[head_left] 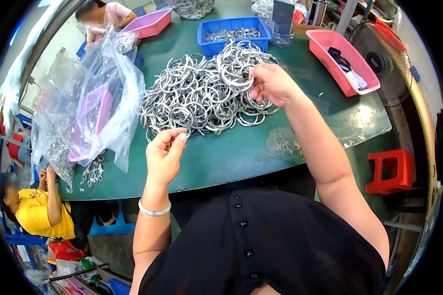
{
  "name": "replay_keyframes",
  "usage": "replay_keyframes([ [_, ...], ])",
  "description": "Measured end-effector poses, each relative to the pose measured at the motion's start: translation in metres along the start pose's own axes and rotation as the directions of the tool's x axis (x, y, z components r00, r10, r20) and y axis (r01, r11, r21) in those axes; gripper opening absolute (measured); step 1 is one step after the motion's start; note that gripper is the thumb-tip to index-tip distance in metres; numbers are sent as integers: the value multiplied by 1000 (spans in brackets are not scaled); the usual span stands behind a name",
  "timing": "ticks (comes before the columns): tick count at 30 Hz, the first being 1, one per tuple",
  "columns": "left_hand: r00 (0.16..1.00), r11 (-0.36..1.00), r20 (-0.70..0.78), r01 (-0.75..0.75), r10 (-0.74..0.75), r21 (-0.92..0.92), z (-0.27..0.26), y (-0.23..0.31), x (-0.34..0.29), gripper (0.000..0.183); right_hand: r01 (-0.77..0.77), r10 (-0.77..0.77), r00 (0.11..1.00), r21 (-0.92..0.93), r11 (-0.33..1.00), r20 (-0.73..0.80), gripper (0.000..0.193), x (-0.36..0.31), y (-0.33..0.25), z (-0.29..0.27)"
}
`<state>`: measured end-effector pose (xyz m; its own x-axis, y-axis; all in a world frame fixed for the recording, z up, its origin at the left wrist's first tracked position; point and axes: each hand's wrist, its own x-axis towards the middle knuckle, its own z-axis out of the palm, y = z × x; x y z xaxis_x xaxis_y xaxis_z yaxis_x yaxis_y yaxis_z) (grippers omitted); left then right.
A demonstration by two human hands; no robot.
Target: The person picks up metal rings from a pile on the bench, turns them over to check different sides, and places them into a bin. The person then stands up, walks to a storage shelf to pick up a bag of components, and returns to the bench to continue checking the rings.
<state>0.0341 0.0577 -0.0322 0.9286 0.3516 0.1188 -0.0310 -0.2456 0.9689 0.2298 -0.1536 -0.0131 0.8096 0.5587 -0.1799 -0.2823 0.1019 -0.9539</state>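
A heap of silvery open metal rings covers the middle of the green table. My right hand is at the heap's upper right, thumb and fingers closed on a metal ring whose curve extends left from the fingertips over the pile. Just in front of the heap's left edge is my left hand, with thumb and fingers pressed together. Whatever it may pinch is too small or hidden to make out. A pale bangle circles my left wrist.
Behind the heap stands a blue bin of small metal parts. A pink basket and a fan are on the right. Clear plastic bags crowd the left. A person in yellow works at the left edge; a red stool stands right.
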Motion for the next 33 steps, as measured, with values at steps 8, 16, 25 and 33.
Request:
replay_keyframes([
  [8, 997, 998, 35, 62, -62, 1, 6, -5, -4, 16, 58, -138, 982, -495, 867, -127, 19, -17, 4, -12],
  [16, 992, 995, 86, 98, -96, -21, 18, -9, -6, 16, 205, -385, 918, -721, 662, -92, 29, -2, 22, -29],
  [25, 986, 991, 102, 132, -130, -3, 16, -11, -11, 17, 472, -654, 633, -876, -97, 414, 13, -5, 25, 10],
  [33, 985, 990, 104, 140, -139, -3, 15, -11, -14, 18, 593, -779, 515, -804, 24, 357, 9, -9, 15, 4],
])
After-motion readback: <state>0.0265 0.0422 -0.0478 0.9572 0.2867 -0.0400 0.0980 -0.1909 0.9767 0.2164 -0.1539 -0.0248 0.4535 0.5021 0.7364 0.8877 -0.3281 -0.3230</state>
